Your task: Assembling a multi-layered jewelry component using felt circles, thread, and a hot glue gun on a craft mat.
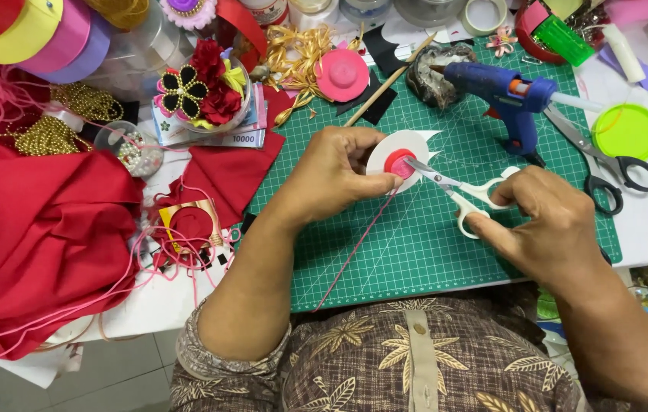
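Two hands meet near the middle of the green cutting mat: the left hand pinches a white disc with a pink coiled centre, while the right hand grips small white-handled scissors, blades slightly parted at the pink cord. Trimming the cord looks to be the step in hand, and it calls for a clean snip close to the coil.

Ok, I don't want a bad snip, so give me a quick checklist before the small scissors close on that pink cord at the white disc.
1. Left hand grips the white disc firmly: ok.
2. Right hand has fingers in the small white scissors: ok.
3. Blade tips reach the pink centre: ok.
4. Pink cord sits between the blades: cannot tell.
5. Left fingertips away from the blades: cannot tell; the thumb is close.
6. Glue gun stands apart from both hands: ok.
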